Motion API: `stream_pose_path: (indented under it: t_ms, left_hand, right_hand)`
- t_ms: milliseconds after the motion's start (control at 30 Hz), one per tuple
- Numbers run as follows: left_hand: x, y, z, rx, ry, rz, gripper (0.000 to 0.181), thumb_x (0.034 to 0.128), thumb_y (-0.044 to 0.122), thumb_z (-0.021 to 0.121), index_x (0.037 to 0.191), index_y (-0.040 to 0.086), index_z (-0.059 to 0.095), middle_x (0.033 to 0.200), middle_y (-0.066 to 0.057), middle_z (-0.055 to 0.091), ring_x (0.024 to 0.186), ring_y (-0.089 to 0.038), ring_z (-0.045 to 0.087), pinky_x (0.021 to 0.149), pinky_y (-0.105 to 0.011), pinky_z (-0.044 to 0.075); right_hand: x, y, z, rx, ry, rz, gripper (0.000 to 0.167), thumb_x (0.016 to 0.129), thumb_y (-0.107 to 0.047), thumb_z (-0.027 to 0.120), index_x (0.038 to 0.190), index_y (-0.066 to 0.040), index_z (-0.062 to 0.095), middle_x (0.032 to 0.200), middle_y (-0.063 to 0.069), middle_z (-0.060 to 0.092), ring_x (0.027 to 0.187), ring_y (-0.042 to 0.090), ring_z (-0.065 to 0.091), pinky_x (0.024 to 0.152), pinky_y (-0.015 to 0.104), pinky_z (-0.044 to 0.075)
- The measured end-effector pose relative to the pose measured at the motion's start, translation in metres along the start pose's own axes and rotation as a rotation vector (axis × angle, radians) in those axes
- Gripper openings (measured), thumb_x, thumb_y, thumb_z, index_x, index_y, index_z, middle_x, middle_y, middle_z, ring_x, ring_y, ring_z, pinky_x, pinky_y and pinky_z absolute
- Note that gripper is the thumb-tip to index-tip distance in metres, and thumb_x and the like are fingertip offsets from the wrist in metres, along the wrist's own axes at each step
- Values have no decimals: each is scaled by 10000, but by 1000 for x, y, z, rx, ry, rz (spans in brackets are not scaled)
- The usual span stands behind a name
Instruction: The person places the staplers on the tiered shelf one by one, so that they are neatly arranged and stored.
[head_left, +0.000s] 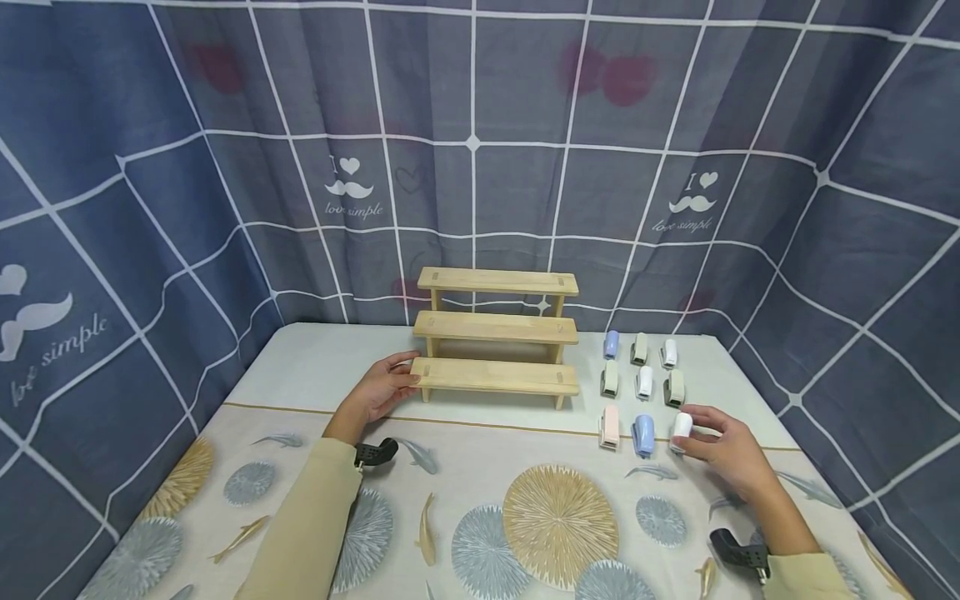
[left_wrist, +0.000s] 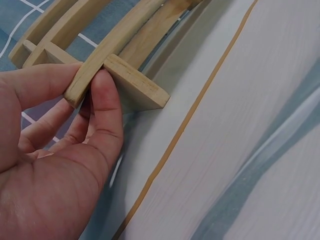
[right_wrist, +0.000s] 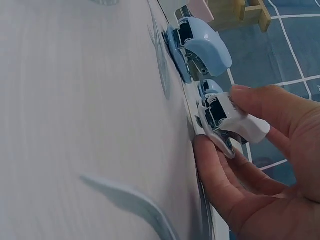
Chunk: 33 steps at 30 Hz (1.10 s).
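Note:
My left hand [head_left: 381, 387] pinches the left end of the lowest board of a three-step wooden stand [head_left: 495, 377]. In the left wrist view, the thumb [left_wrist: 106, 95] lies under the board end [left_wrist: 82, 82] and the index finger on top. At the right, my right hand [head_left: 727, 447] holds a small white stapler [head_left: 681, 431] between thumb and fingers. The right wrist view shows the thumb on one side of this white stapler [right_wrist: 245, 120], fingers on the other. Beside it stand a blue stapler [head_left: 643, 435] and a pink one [head_left: 609, 427].
Behind the front row are several more small staplers, among them a green one [head_left: 674, 387], a white one [head_left: 643, 382] and a blue one [head_left: 611, 343]. A patterned cloth [head_left: 390, 533] covers the table's near part. A grid-patterned curtain [head_left: 517, 192] encloses the back and sides.

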<state>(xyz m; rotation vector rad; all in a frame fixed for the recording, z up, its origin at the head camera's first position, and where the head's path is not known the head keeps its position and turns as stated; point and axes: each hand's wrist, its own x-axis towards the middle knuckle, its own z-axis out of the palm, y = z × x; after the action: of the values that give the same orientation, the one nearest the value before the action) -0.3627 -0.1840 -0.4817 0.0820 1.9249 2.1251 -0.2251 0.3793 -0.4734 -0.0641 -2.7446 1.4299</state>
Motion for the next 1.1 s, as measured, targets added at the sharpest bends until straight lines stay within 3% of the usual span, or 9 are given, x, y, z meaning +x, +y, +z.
stream_pose_path:
  t_ms: [167, 233, 333, 500, 600, 1100]
  left_hand:
    - [0, 1, 1, 0, 12, -11, 668, 961, -65, 615, 1570, 8, 350, 1235, -94, 597, 878, -96, 659, 754, -191, 579]
    - [0, 1, 1, 2, 18, -18, 665, 960, -61, 621, 1567, 17, 361, 1236, -88, 596, 878, -95, 661, 753, -192, 580]
    - [-1, 3, 3, 3, 23, -25, 662, 961, -54, 627, 1566, 26, 370, 1233, -78, 597, 884, -95, 661, 756, -198, 584]
    - [-3, 4, 3, 8, 30, -31, 656, 960, -64, 618, 1563, 44, 384, 1196, -47, 600, 888, -90, 661, 765, -199, 588]
    - [-3, 3, 2, 4, 27, -26, 660, 960, -69, 618, 1565, 38, 378, 1170, -36, 607, 884, -91, 660, 766, -200, 589]
    - [-1, 1, 0, -4, -2, -7, 686, 958, -65, 620, 1576, -3, 330, 1185, -47, 605, 890, -95, 657, 768, -202, 583]
  right_hand:
    - [4, -2, 4, 160, -28, 9, 746, 877, -128, 811, 1489, 56, 428, 1456, 370, 417, 969, 39, 705, 796, 329, 646]
    - [6, -4, 5, 198, -34, 14, 768, 879, -125, 808, 1504, 59, 402, 1479, 364, 390, 926, -40, 677, 810, 338, 645]
    - [9, -7, 4, 192, -25, 18, 784, 870, -140, 819, 1513, 33, 405, 1501, 335, 398, 926, -73, 654, 806, 313, 643]
    - [13, -17, 1, 70, 1, -17, 795, 849, -212, 848, 1512, -27, 451, 1476, 304, 478, 932, -96, 623, 755, 179, 583]
    - [16, -25, 1, 55, 6, -42, 798, 845, -227, 853, 1510, -33, 458, 1456, 296, 503, 946, -82, 627, 756, 151, 565]
    - [39, -64, 20, 109, -42, -98, 800, 834, -255, 863, 1507, -59, 478, 1466, 263, 524, 1020, -3, 639, 820, 135, 550]
